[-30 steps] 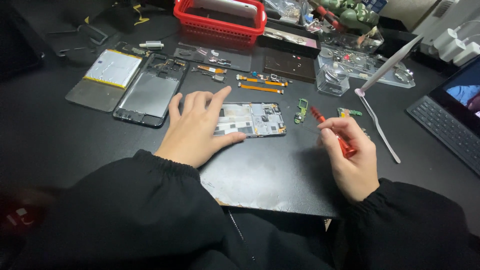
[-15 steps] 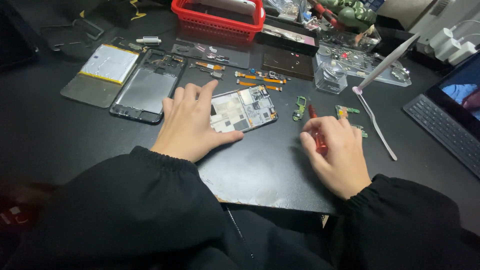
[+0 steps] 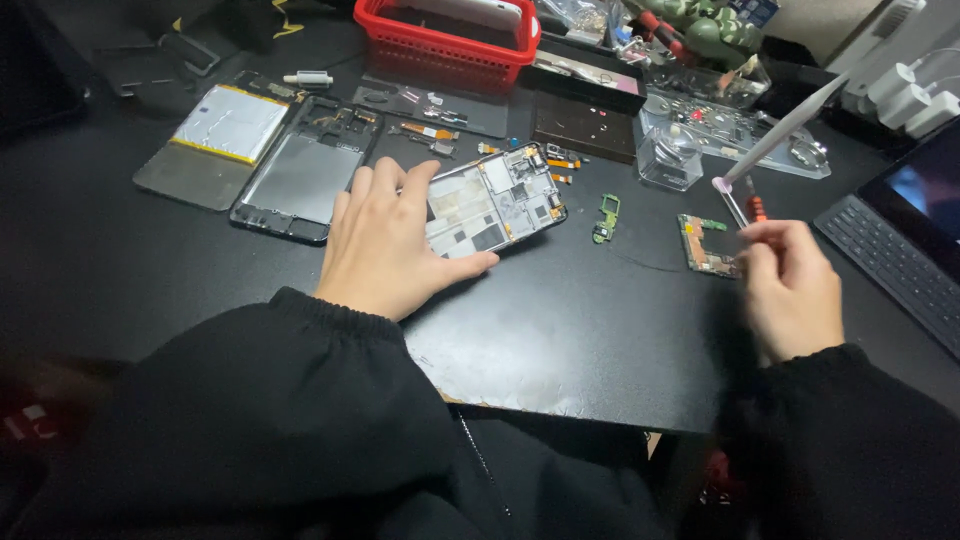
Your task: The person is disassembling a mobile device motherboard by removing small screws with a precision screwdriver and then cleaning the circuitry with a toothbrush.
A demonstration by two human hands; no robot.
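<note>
On tabletop point(image 3: 620, 340), centre: opened phone chassis point(image 3: 495, 203), now angled.
Left hand point(image 3: 385, 245): flat, steadying chassis.
Right hand point(image 3: 790, 290): moved right, gripping red-tipped tool point(image 3: 752, 208) near green board point(image 3: 708, 245).

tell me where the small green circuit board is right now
In the head view, the small green circuit board lies on the black mat, right of the opened phone and between both hands.

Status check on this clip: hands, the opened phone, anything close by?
Left hand flat on opened phone frame, steadying it. Right hand grips red-handled screwdriver. Small green circuit board lies between them, untouched.
</note>
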